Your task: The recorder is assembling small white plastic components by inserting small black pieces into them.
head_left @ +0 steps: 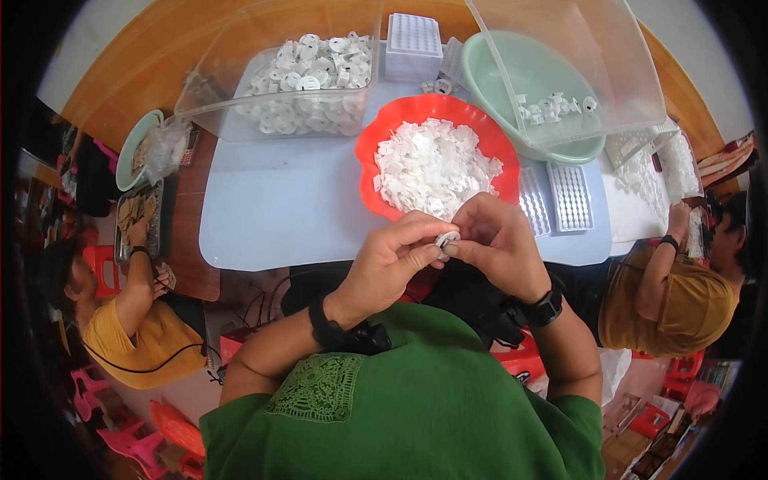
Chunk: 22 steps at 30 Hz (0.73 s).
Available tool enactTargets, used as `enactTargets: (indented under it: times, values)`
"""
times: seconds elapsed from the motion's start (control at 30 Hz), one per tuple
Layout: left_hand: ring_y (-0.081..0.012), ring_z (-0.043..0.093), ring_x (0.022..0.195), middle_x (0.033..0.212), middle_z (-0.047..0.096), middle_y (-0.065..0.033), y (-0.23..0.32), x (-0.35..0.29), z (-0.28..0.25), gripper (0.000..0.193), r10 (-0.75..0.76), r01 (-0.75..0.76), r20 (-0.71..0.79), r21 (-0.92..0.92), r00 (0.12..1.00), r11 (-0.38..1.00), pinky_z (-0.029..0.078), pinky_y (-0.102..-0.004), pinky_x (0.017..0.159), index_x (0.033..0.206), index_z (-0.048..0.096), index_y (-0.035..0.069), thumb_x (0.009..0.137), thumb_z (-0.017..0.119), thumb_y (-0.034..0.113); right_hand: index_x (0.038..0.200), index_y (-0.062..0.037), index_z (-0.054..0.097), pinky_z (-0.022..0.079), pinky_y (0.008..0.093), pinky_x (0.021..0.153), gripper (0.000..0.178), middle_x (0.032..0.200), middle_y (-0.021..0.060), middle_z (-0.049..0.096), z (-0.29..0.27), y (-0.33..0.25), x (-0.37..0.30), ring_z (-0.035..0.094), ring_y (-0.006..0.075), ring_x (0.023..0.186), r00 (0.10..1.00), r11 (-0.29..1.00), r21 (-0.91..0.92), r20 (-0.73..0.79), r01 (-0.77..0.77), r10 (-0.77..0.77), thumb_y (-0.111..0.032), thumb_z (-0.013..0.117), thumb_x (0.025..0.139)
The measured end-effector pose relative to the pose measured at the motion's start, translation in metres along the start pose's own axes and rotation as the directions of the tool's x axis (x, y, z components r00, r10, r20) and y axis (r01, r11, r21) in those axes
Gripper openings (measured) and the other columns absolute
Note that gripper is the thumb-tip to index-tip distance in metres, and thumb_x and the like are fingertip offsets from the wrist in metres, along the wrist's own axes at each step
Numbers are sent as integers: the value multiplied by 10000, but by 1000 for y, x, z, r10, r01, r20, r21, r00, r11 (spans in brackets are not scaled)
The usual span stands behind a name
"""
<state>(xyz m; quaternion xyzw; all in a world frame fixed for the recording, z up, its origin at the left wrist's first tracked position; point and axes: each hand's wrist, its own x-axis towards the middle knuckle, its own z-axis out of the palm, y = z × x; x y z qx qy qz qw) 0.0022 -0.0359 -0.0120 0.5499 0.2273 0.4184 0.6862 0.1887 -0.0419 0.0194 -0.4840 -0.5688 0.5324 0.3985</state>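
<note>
Between my two hands, just in front of the red bowl's near rim, is a small round white plastic part [446, 238]. My left hand [394, 254] pinches it from the left with thumb and forefinger. From the right, thumb and fingers of my right hand [498, 244] close on the same part. A wavy-rimmed red bowl [370, 128] right beyond my hands holds a heap of small flat white plastic pieces [436, 168]. Round white parts [312, 80] like the one I hold fill much of a clear bin [228, 120] at the far left.
A pale green basin [488, 72] and a tilted clear bin [592, 48] with a few white parts stand far right. White trays [570, 196] lie right of the bowl; more are stacked [414, 48] behind. Co-workers sit at left [144, 320] and right [672, 304].
</note>
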Motion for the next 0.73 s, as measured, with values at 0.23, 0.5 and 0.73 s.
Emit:
enactTargets:
  times: [0.23, 0.5, 0.73]
  values:
    - [-130, 598, 835, 1018, 597, -77, 9, -5, -14, 266, -60, 54, -44, -120, 997, 991, 504, -266, 772, 1151, 587, -3, 906, 582, 98, 855, 4, 569, 406, 221, 508, 197, 652, 16, 573, -26, -4, 10, 523, 51, 582, 994, 985, -175, 107, 3, 16, -64, 728, 761]
    - [-146, 609, 887, 1013, 627, -71, 19, -5, -50, 309, -124, 44, -138, -478, 983, 877, 505, -267, 768, 1207, 530, -13, 917, 558, 87, 796, -2, 589, 442, 358, 574, 114, 765, 135, 580, -37, -17, 49, 584, 306, 692, 949, 532, -792, 193, 300, -248, -26, 670, 719]
    - [-186, 608, 876, 1062, 610, -103, 12, -10, -53, 417, -112, 40, -145, -423, 983, 905, 512, -291, 799, 1251, 486, -20, 897, 607, 165, 855, -56, 608, 483, 373, 600, 172, 778, 114, 572, 30, -43, 34, 595, 306, 673, 823, 601, -602, 181, 526, -538, -8, 686, 710]
